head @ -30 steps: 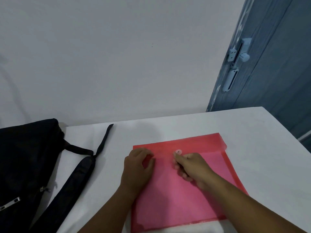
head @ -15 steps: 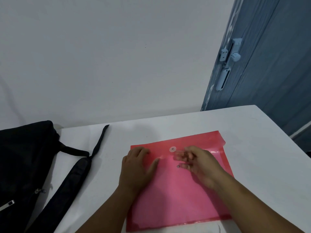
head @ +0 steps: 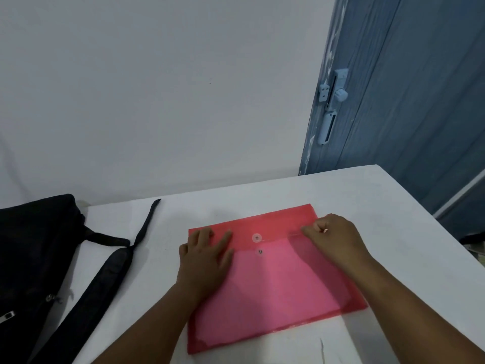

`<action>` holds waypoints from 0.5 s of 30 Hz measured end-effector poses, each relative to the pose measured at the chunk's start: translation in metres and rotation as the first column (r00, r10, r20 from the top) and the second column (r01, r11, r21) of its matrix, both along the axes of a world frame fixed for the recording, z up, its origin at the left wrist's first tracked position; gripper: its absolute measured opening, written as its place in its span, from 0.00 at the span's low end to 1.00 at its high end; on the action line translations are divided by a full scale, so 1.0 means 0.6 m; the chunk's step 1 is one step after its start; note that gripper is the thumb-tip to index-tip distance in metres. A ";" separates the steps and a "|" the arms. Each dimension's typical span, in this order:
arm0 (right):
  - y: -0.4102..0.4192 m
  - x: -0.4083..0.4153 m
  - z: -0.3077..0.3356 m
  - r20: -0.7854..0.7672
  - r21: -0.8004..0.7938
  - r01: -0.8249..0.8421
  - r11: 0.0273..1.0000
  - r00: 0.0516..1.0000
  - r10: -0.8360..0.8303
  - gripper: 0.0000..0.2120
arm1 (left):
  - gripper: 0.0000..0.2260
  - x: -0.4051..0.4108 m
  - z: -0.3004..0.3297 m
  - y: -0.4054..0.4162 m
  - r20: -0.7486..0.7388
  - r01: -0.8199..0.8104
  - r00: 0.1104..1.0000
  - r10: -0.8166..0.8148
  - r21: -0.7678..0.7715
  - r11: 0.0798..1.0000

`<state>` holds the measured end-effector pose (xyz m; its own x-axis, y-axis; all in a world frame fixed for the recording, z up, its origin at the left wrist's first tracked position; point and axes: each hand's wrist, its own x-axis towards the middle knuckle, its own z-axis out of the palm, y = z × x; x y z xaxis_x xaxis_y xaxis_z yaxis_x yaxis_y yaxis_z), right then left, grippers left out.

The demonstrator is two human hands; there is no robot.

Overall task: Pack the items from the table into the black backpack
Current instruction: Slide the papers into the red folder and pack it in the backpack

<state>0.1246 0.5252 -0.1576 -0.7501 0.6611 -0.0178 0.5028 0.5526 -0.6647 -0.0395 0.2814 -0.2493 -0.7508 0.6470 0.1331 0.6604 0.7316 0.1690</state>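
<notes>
Across the white bench (head: 354,195), which meets a pale wall (head: 157,88) at its far edge and a blue door (head: 420,101) at the far right, the objects lie as follows. At the left edge lies the black backpack (head: 31,245), its padded shoulder strap (head: 86,298) trailing toward the near edge and a thin strap tail (head: 148,219) pointing to the wall; a metal zip pull (head: 51,298) shows on its front. Near the middle of the bench, well apart from the backpack, a red translucent document envelope (head: 275,285) lies flat with its flap (head: 262,222) folded down at the far side. The left hand (head: 207,258) rests palm down on the envelope's left part, fingers straight and spread, pressing it against the bench. The right hand (head: 338,237) sits over the flap's right end, its grip closed in a pinch on a thin string (head: 282,236) that runs taut from the fingers to a round white disc (head: 257,237) on the flap. Just below the disc, a small metal stud (head: 260,251) sits on the envelope body.
</notes>
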 end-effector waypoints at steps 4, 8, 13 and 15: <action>0.006 0.013 -0.018 0.320 0.155 -0.059 0.986 0.947 0.006 0.12 | 0.29 0.003 0.019 0.010 0.050 0.042 0.998 -0.034 -0.181 0.983; -0.006 0.009 -0.022 0.257 0.213 -0.191 0.958 0.957 0.133 0.15 | 0.26 0.012 0.035 0.034 0.087 0.061 0.996 -0.033 -0.343 0.937; -0.049 -0.031 -0.052 0.059 0.097 -0.390 0.915 0.921 0.386 0.10 | 0.27 0.024 0.007 0.040 0.093 0.218 0.973 -0.212 -0.059 0.974; -0.063 -0.045 -0.072 0.120 0.135 -0.411 0.902 0.910 0.397 0.06 | 0.29 0.031 -0.004 0.041 0.147 0.232 0.961 -0.236 0.044 0.972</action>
